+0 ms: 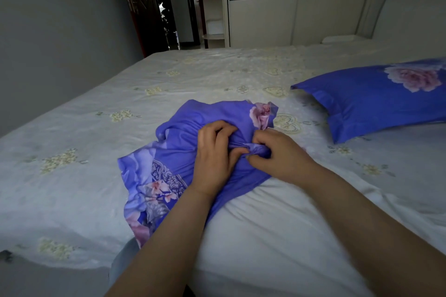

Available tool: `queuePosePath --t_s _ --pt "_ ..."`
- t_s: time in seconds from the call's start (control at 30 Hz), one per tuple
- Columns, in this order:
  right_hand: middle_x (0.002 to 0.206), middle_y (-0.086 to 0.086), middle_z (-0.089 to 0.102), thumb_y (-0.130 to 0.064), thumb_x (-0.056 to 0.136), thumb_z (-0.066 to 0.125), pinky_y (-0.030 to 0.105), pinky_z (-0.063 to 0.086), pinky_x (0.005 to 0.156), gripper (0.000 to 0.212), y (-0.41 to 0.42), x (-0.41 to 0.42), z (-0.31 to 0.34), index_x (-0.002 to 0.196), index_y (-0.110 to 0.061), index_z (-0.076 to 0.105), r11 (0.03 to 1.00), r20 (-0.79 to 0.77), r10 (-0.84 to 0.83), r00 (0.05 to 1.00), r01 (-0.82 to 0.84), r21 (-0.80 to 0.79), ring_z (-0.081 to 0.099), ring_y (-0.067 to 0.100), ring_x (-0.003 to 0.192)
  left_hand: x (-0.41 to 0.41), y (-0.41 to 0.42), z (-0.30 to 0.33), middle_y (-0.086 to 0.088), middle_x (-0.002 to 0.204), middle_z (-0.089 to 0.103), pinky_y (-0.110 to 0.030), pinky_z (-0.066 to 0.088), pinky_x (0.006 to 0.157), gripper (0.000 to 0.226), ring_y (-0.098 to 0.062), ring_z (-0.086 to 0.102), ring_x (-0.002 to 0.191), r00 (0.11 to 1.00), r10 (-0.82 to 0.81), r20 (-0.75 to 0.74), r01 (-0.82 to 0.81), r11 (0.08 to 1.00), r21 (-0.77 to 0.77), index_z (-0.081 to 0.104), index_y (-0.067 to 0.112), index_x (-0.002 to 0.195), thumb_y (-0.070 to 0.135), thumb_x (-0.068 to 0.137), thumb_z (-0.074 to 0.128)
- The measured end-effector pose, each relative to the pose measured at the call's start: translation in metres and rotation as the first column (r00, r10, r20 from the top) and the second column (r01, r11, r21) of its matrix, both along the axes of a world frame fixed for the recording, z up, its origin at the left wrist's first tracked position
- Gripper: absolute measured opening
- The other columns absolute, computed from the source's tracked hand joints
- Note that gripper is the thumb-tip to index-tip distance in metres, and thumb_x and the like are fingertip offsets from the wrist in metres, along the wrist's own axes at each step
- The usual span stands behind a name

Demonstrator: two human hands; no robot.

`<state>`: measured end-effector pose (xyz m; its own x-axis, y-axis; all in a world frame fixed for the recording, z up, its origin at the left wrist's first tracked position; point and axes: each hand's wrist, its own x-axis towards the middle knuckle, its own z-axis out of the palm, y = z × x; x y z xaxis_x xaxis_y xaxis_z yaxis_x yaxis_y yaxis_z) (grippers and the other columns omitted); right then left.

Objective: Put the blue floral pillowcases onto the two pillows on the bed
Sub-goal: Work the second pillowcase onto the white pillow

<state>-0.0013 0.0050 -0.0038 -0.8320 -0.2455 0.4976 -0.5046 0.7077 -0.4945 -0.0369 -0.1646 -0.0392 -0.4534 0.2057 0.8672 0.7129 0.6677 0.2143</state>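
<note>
A crumpled blue floral pillowcase lies over the end of a bare white pillow at the near side of the bed. My left hand grips a bunched fold of the pillowcase, thumb pressed into the cloth. Right beside it, my right hand pinches the same gathered fold with curled fingers. A second pillow, dressed in a blue floral case with a pink rose, lies at the right of the bed.
The bed sheet is white with pale flower prints. A white headboard stands at the far right, a wardrobe with sliding doors beyond the bed, and an open dark doorway at the back.
</note>
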Motion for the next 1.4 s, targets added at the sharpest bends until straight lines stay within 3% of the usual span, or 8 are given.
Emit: queuePosePath --t_s 0.23,0.33,0.5,0.7,0.8,0.93,1.07,1.4 --pt "0.096 0.004 0.063 -0.029 0.085 0.045 0.039 0.050 0.076 0.036 -0.005 -0.012 -0.018 0.114 -0.019 0.064 0.978 -0.196 -0.144 0.970 0.170 0.121 0.056 0.026 0.090 0.020 0.006 0.009 -0.007 0.080 0.067 -0.039 0.047 0.089 0.019 -0.025 0.060 0.081 0.973 0.082 -0.214 -0.102 0.991 -0.082 0.069 0.007 0.083 0.017 0.092 0.056" --pt "0.099 0.006 0.057 -0.025 0.082 0.047 0.038 0.052 0.072 0.034 -0.005 -0.009 -0.022 0.109 -0.015 0.066 0.976 -0.254 -0.166 0.953 0.196 0.096 0.055 0.024 0.090 0.034 0.018 0.012 -0.008 0.068 0.058 -0.033 0.040 0.061 0.018 -0.022 0.047 0.066 0.986 0.096 -0.135 -0.107 0.991 -0.080 0.062 0.009 0.079 0.017 0.091 0.051" --pt "0.113 0.008 0.063 -0.010 0.087 0.052 0.031 0.040 0.097 0.024 -0.003 -0.006 -0.024 0.104 -0.006 0.068 0.991 -0.473 0.009 0.881 0.055 0.121 0.055 0.023 0.107 0.030 0.017 0.007 -0.007 0.085 0.059 -0.029 0.041 0.071 0.010 -0.018 0.049 0.078 0.998 -0.036 0.054 0.035 0.999 0.019 0.047 0.019 0.097 0.029 0.096 0.045" --pt "0.072 -0.004 0.053 -0.018 0.080 0.049 0.031 0.039 0.065 0.010 -0.023 0.018 -0.001 0.079 -0.012 0.056 0.974 -0.089 0.088 0.992 -0.104 -0.201 0.047 0.014 0.069 0.014 -0.020 0.003 -0.007 0.115 0.048 -0.032 0.032 0.094 0.043 -0.023 0.044 0.104 0.996 0.084 -0.036 -0.085 0.996 -0.025 0.049 0.019 0.121 0.052 0.095 0.039" --pt "0.066 -0.010 0.046 -0.012 0.078 0.055 0.029 0.035 0.059 0.008 -0.030 0.020 0.010 0.076 -0.015 0.047 0.963 0.058 0.113 0.992 -0.095 -0.251 0.040 0.008 0.060 0.009 -0.033 0.001 -0.007 0.120 0.052 -0.035 0.034 0.099 0.033 -0.029 0.048 0.106 0.988 0.069 -0.136 -0.083 0.992 -0.100 0.057 0.015 0.123 0.031 0.099 0.040" --pt "0.100 -0.002 0.063 -0.012 0.083 0.059 0.036 0.044 0.084 0.021 -0.037 0.014 0.003 0.104 -0.014 0.059 0.994 -0.041 -0.085 0.996 0.082 -0.073 0.056 0.019 0.092 0.014 -0.027 0.005 -0.015 0.096 0.066 -0.040 0.040 0.101 0.028 -0.030 0.057 0.095 0.980 0.046 -0.194 -0.050 0.999 -0.017 0.069 -0.001 0.096 -0.001 0.085 0.043" --pt "0.104 0.008 0.059 -0.024 0.081 0.041 0.045 0.048 0.085 0.046 -0.036 0.006 -0.012 0.122 -0.013 0.059 0.989 -0.141 -0.132 0.981 0.140 0.044 0.056 0.028 0.097 0.032 -0.010 0.008 -0.012 0.072 0.055 -0.036 0.038 0.067 0.012 -0.026 0.044 0.070 0.989 0.041 -0.144 -0.049 0.997 -0.052 0.053 0.010 0.087 0.006 0.083 0.042" --pt "0.096 0.007 0.066 -0.009 0.072 0.041 0.026 0.040 0.091 0.038 -0.026 0.010 0.000 0.096 -0.006 0.070 0.991 -0.263 0.068 0.962 -0.034 0.131 0.053 0.019 0.095 0.017 -0.016 -0.004 -0.013 0.110 0.048 -0.034 0.036 0.090 0.044 -0.029 0.047 0.099 0.984 0.171 -0.057 -0.168 0.985 0.045 0.054 0.008 0.122 -0.004 0.080 0.048"
